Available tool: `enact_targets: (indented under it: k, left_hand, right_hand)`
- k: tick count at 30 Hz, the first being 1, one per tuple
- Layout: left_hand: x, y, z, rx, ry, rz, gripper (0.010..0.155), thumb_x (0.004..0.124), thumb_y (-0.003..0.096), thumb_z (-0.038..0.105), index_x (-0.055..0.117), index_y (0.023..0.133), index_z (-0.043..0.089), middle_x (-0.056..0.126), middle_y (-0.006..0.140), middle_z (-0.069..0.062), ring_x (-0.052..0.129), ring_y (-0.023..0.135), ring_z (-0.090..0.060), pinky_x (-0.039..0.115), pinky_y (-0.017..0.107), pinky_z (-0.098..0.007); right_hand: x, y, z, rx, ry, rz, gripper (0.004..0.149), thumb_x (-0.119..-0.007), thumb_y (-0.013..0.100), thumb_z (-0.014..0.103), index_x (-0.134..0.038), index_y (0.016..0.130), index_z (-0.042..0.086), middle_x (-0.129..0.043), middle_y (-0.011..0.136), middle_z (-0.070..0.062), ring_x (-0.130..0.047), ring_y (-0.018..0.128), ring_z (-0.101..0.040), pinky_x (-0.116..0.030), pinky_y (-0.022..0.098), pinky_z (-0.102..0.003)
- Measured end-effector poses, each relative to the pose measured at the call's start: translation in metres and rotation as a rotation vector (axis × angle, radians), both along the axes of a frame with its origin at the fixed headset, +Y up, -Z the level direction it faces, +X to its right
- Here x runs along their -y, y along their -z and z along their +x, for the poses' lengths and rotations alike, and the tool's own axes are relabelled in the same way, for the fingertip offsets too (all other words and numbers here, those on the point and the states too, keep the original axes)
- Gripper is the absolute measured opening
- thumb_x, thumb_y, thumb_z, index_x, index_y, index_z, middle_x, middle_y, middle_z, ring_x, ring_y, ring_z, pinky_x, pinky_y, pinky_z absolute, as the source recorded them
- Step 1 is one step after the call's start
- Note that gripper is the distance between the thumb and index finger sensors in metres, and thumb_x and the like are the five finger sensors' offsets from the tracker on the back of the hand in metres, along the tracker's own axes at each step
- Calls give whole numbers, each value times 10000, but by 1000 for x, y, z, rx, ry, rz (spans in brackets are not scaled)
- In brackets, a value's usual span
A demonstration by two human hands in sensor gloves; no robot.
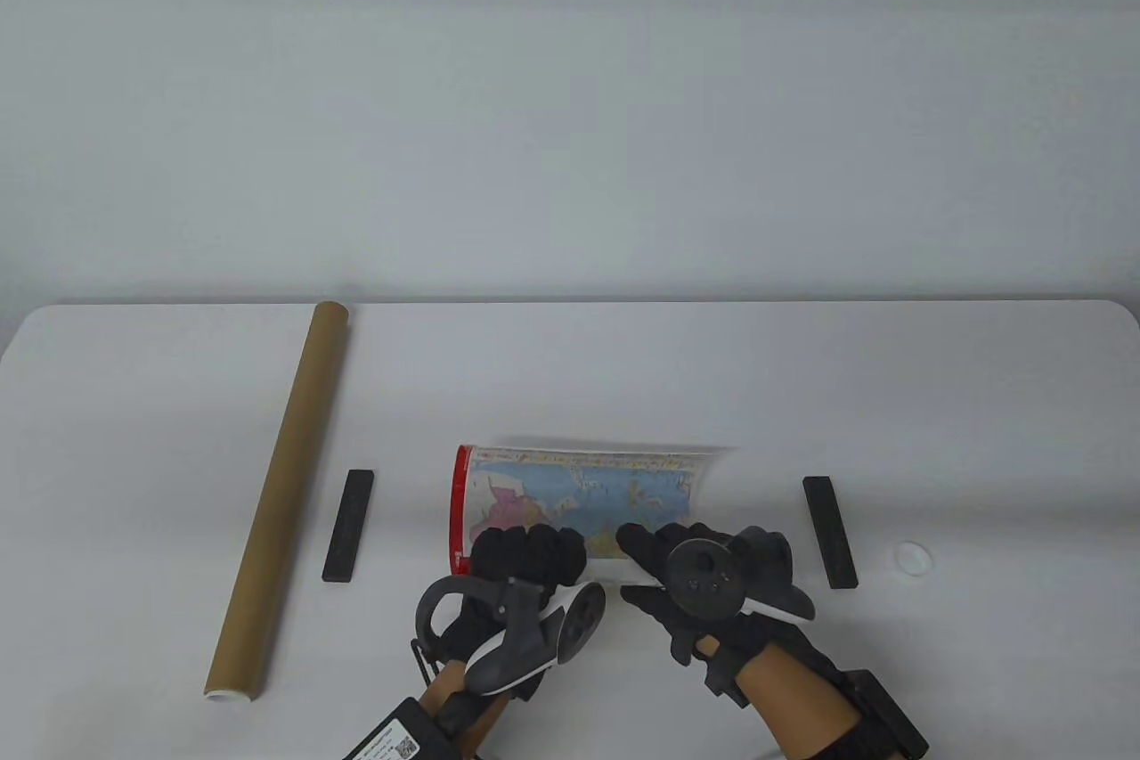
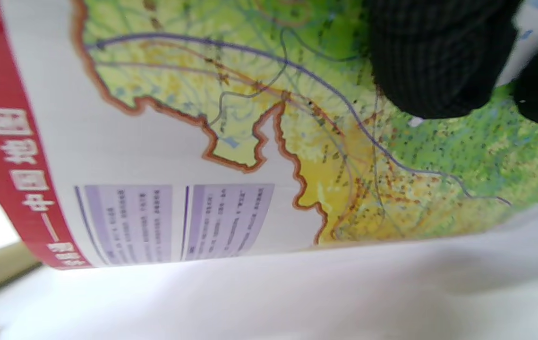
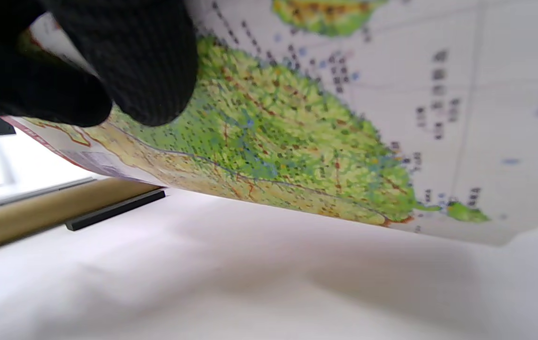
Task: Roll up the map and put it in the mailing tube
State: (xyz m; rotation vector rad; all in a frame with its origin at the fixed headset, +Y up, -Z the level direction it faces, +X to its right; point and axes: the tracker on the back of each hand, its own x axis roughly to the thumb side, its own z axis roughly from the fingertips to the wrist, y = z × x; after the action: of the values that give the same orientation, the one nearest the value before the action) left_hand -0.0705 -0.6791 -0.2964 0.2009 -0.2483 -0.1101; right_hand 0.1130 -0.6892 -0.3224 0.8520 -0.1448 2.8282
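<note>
Left hand (image 1: pixel 527 553) and right hand (image 1: pixel 677 559) grip the curled map (image 1: pixel 579 497).

Two black bars (image 1: pixel 348 527) (image 1: pixel 829 532) and a small white cap (image 1: pixel 913 557) lie on the white table (image 1: pixel 623 368).

Colourful map (image 1: pixel 579 497) with red left border lies mid-worktop, near edge curled up. Brown mailing tube (image 1: pixel 280 502) lies well left, near end open.
</note>
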Motion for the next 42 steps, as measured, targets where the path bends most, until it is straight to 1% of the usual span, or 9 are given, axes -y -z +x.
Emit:
enact_targets:
  k: [7,11,14,18,22,26,31,34,42]
  left_hand:
    - [1,10,-13,-65,-196,-228,540,853,320,673,862,786,400,954,609,87,1027,487,-111,821,575,-363]
    - [5,16,-19,-65,-307,-364,530,873,317,673,876,771,398,963,587,87,1031,469,-110,824,567,-357]
    - [10,20,-21,-20,-338,-409,514,893,314,667,900,746,390,978,570,82,1042,461,-120,827,564,-358]
    - [10,16,-16,11,-294,-337,521,899,324,647,892,770,377,979,616,69,1044,523,-153,809,599,-380]
    - [3,3,-2,17,-92,-133,582,887,340,639,814,862,391,939,741,68,1015,658,-179,764,664,-412]
    - [-1,-5,6,6,28,-36,656,879,362,623,678,958,438,867,840,86,961,761,-174,713,719,-431]
    - [-2,-6,6,14,42,31,683,913,308,646,705,927,444,888,726,105,966,633,-137,715,706,-413]
    - [-2,-4,4,0,31,28,622,911,298,656,774,860,429,916,637,118,987,532,-109,754,667,-392]
    - [2,9,-10,-37,-104,-149,531,900,300,673,855,757,407,941,528,115,1000,419,-90,806,603,-371]
  right_hand:
    - [-9,-18,-13,-21,-152,229,727,-872,508,384,-607,1100,55,-665,971,-214,-716,854,-523,-542,611,-718]
    - [-10,-22,-17,-16,-206,291,703,-879,498,388,-640,1080,74,-736,901,-167,-776,806,-470,-561,618,-703]
    - [-9,-21,-19,-8,-236,291,653,-891,483,412,-717,1026,93,-827,793,-118,-877,672,-389,-654,587,-649]
    - [-8,-16,-17,18,-233,249,604,-910,465,425,-791,959,98,-897,667,-72,-944,531,-319,-742,521,-592]
    - [-4,-6,-9,51,-174,130,587,-913,463,427,-809,934,93,-906,632,-61,-955,492,-300,-762,497,-580]
    - [-2,2,0,70,-79,16,578,-920,460,427,-822,915,84,-909,612,-59,-957,473,-298,-765,481,-580]
    - [1,7,3,42,14,-109,593,-924,463,423,-811,931,78,-906,607,-58,-954,473,-301,-755,482,-584]
    - [0,6,2,31,15,-84,631,-922,467,423,-783,966,63,-897,640,-81,-946,509,-328,-736,499,-600]
    - [-7,-12,-10,6,-114,175,706,-917,474,413,-695,1045,64,-839,787,-137,-881,678,-421,-634,580,-671]
